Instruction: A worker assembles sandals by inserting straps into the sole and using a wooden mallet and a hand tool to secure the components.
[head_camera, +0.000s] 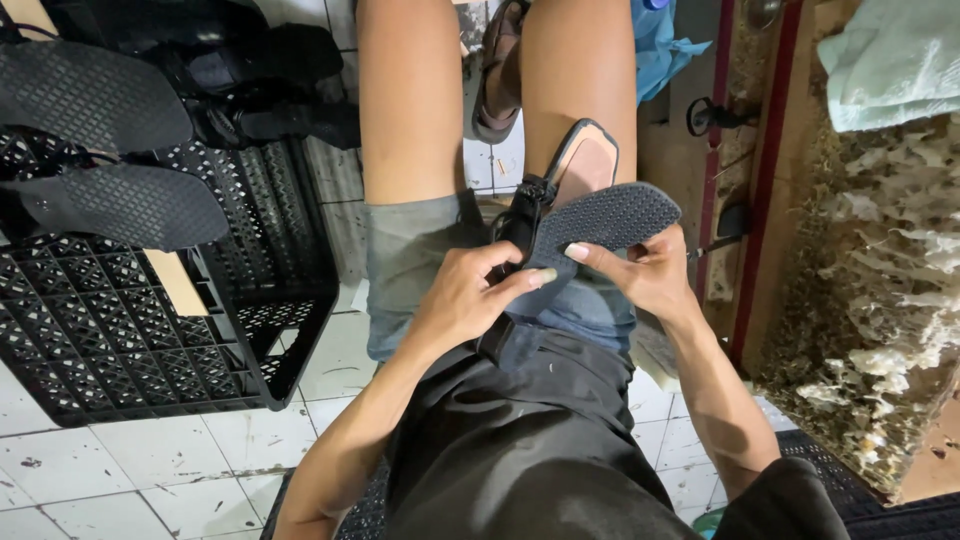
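While two finished-looking black soles (110, 150) are lying on the black plastic crate (150, 340) at far left, the person is sitting with a sandal (590, 205) held over the lap, its textured dark sole turned upward and its tan footbed facing away. The left hand (465, 295) is gripping the heel end, fingers closed on the edge where the black strap (522, 215) is meeting the sole. The right hand (650, 270) is pinching the sole's long edge, thumb on top and fingers wrapped underneath. Judging by the grip, the step in hand is pressing or seating the sole against the upper along the edge; the next move is likely calling for shifting the pinch further round the rim while keeping the layers aligned. At right, a glue-crusted table (860, 300) is carrying a pale green cloth (890, 60). Whatever is lying under the sandal is hidden, the strap's fastening is hard to make out, and both forearms are running out of view.
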